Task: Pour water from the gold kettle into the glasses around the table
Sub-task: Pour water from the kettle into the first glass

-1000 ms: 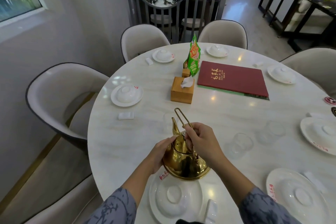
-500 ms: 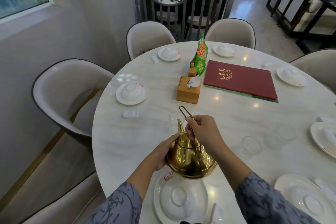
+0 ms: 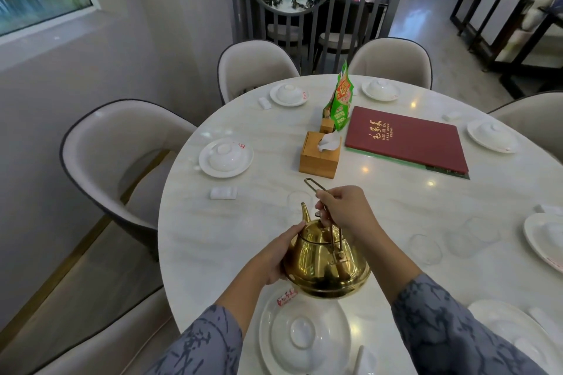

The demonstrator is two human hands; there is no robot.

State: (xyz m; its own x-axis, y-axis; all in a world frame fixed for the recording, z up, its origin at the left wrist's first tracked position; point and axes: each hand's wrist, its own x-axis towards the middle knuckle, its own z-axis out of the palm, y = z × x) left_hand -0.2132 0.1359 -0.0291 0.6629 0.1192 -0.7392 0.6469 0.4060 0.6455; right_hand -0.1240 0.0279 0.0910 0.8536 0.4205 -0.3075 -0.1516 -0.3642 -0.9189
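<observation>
The gold kettle [image 3: 326, 262] hangs above the near edge of the round white table [image 3: 396, 192], over a white plate. My right hand [image 3: 344, 210] grips its thin wire handle from above. My left hand [image 3: 277, 253] presses against the kettle's left side below the spout, which points away from me. A clear glass [image 3: 300, 201] stands just beyond the spout, partly hidden by it. Three more clear glasses [image 3: 425, 248] [image 3: 457, 242] [image 3: 483, 228] stand in a loose group to the right.
White plates with upturned bowls [image 3: 225, 157] ring the table, one right under the kettle [image 3: 304, 335]. A wooden tissue box [image 3: 320, 155], a green packet [image 3: 341, 100] and a red menu [image 3: 408, 137] sit mid-table. Padded chairs [image 3: 122, 158] surround it.
The view has shifted so the table sits further right and nearer. The kettle has stayed in both hands, lifted slightly forward toward the glass beyond its spout.
</observation>
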